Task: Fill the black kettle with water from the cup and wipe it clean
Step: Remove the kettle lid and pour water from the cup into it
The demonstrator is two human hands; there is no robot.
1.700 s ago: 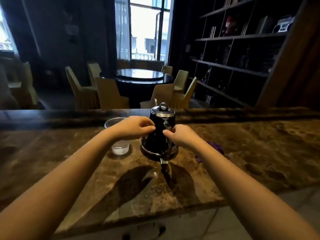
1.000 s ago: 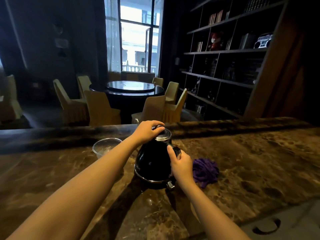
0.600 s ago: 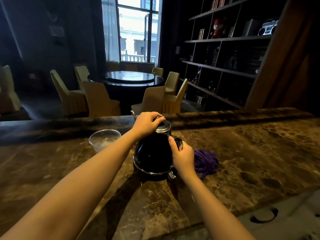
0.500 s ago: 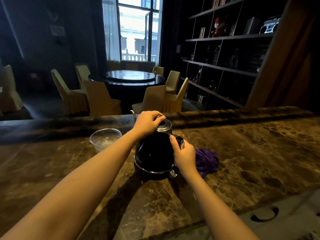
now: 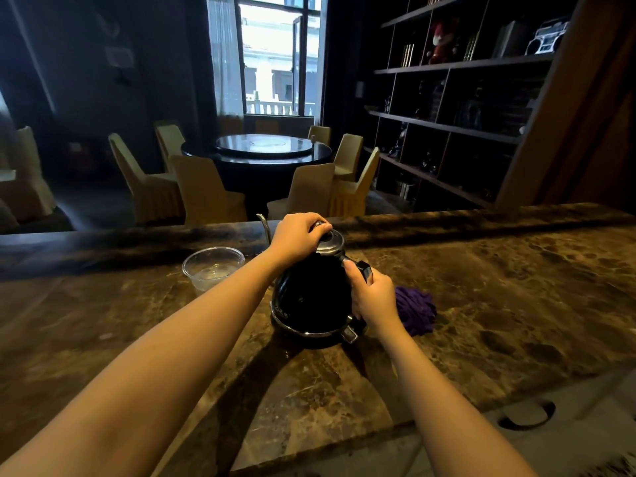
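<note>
The black kettle (image 5: pixel 311 297) stands on its base in the middle of the brown marble counter (image 5: pixel 499 304). My left hand (image 5: pixel 297 235) is on top of it, fingers closed round the knob of the silver lid (image 5: pixel 332 241). My right hand (image 5: pixel 373 297) grips the kettle's handle on its right side. The thin spout pokes up behind my left wrist. A clear plastic cup (image 5: pixel 213 268) with a little water stands to the kettle's left. A purple cloth (image 5: pixel 416 309) lies bunched just right of the kettle, partly behind my right hand.
A raised ledge (image 5: pixel 481 218) runs along the counter's far edge. The near edge drops to a light surface with a round hole (image 5: pixel 526 413) at lower right. Beyond the counter are a round table with chairs and dark shelving.
My left hand went from the kettle's side up onto the lid knob, and my right hand closed round the handle. Over the last half second both hands and the kettle have stayed put.
</note>
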